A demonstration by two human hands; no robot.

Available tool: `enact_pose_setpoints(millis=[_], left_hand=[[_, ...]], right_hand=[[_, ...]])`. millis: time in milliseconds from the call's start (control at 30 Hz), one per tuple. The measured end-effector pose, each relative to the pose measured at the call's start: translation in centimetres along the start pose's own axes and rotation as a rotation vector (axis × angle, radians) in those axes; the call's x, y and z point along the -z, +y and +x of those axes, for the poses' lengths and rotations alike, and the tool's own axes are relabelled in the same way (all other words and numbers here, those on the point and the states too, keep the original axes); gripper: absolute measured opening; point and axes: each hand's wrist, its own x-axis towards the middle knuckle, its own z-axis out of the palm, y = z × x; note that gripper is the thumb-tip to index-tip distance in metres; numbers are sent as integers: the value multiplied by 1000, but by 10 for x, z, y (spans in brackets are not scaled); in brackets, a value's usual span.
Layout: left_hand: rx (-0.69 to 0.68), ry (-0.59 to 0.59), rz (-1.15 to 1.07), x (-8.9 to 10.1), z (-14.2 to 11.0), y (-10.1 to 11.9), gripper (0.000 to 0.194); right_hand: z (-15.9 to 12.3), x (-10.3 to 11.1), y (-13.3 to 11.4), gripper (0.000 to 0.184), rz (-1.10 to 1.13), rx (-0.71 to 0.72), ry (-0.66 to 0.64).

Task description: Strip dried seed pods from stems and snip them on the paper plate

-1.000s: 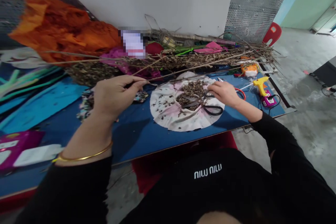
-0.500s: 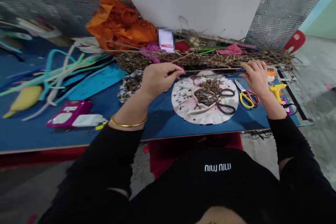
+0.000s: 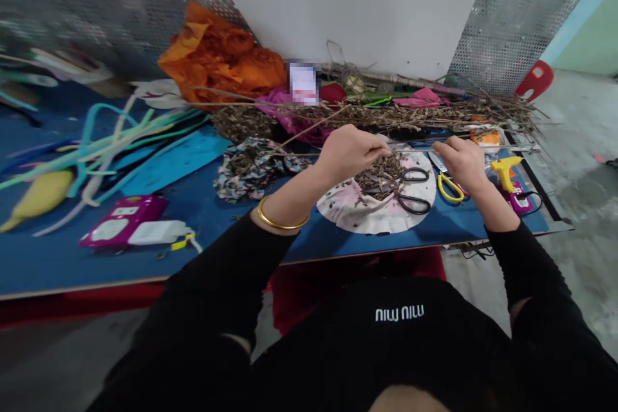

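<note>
A thin dry stem (image 3: 411,150) runs level between my two hands, above the table. My left hand (image 3: 351,152) pinches it between thumb and fingers, and forked twig ends stick out to the left behind that wrist. Close by on the right, my right hand (image 3: 461,159) has its fingertips closed on the same stem. Below lies a round whitish cloth (image 3: 345,215) bearing crumbled dry plant bits (image 3: 386,174) and black-handled scissors (image 3: 414,207). Partly under my right hand are scissors with yellow and red handles (image 3: 451,190).
Behind the hands stretches a long pile of dry branches (image 3: 415,117). Orange crumpled paper (image 3: 226,58), a patterned cloth (image 3: 246,167) and a purple device (image 3: 126,222) are to the left. A yellow glue gun (image 3: 505,170) lies right, near the table's end.
My left hand has moved right along the stem, closer to my right hand. My right hand has shifted slightly left and down. The stem now sits lower, over the cloth.
</note>
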Motion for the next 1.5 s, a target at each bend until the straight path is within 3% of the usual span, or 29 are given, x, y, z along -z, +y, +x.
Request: enact_pose_setpoints(millis=[133, 300, 533, 667, 867, 1033, 1267, 1500], left_hand=[[17, -16, -56, -1, -4, -1, 28], [-4, -85, -9, 10, -18, -8, 31], [63, -44, -102, 25, -23, -33, 35], [2, 67, -197, 22, -15, -40, 28], [-3, 359, -216, 14, 5, -30, 23], [58, 470, -367, 7, 32, -32, 28], [81, 539, -701, -4, 58, -42, 26], [167, 513, -896, 4, 61, -34, 18]], right_hand=[[-11, 1, 10, 39, -20, -23, -8], [-29, 8, 35, 41, -32, -43, 25], [-44, 46, 82, 39, -46, -232, 20], [-53, 71, 104, 44, -56, -288, 52], [-71, 96, 137, 44, 12, -353, 302], [-77, 101, 162, 54, 27, -409, 473], [-75, 102, 166, 38, 41, -347, 597], [-61, 115, 141, 33, -21, -441, 675]])
